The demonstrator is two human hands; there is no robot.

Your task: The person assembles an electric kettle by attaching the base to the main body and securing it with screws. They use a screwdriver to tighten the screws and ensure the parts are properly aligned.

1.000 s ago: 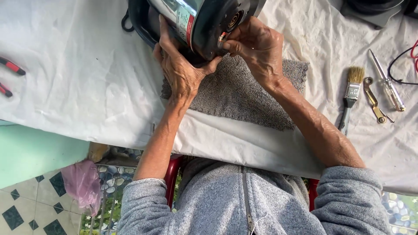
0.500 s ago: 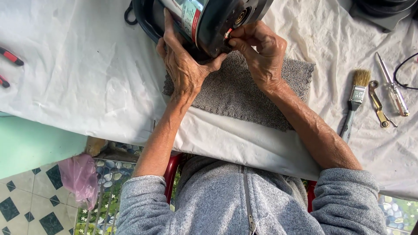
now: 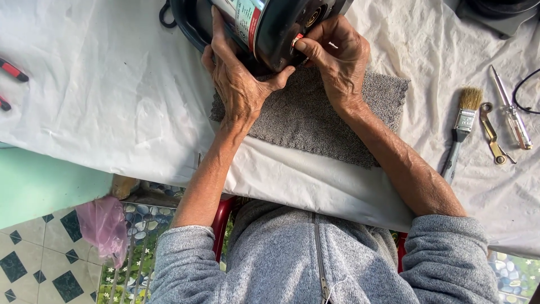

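Looking down from the head view: both hands are on a dark round appliance point(image 3: 270, 28) at 12 o'clock, cut off by the top edge. It lies tilted on its side, its underside facing the person, a black handle loop at its 9 o'clock side.

Left hand point(image 3: 239, 84): palm and fingers wrapped against the appliance's body from its 7 o'clock side, thumb pressed along the lower rim. Grip is closed around the body, steadying it.

Right hand point(image 3: 337, 53): at 4 o'clock of the appliance, fingers curled in, thumb and forefinger pinched together at a small reddish part on the underside rim. Can't tell exactly what the part is; too small.

The appliance sits over the far edge of a grey cloth mat point(image 3: 315, 118), which lies on a white sheet point(image 3: 101, 101) covering the table. Both wrists cross the mat.

At 3 o'clock of the mat, well apart from the hands: a paintbrush point(image 3: 462, 124) with pale bristles, bristles pointing to 12. Just beside it at 3 o'clock, a small brass tool point(image 3: 494, 135), then a screwdriver point(image 3: 511, 110) with a clear handle. A black cable point(image 3: 520, 93) loops in at the right edge.

At 9 o'clock, at the left edge: two red tool handles point(image 3: 12, 72), partly cut off.

Lower left, below the table: tiled floor and a pink plastic bag point(image 3: 104, 225).
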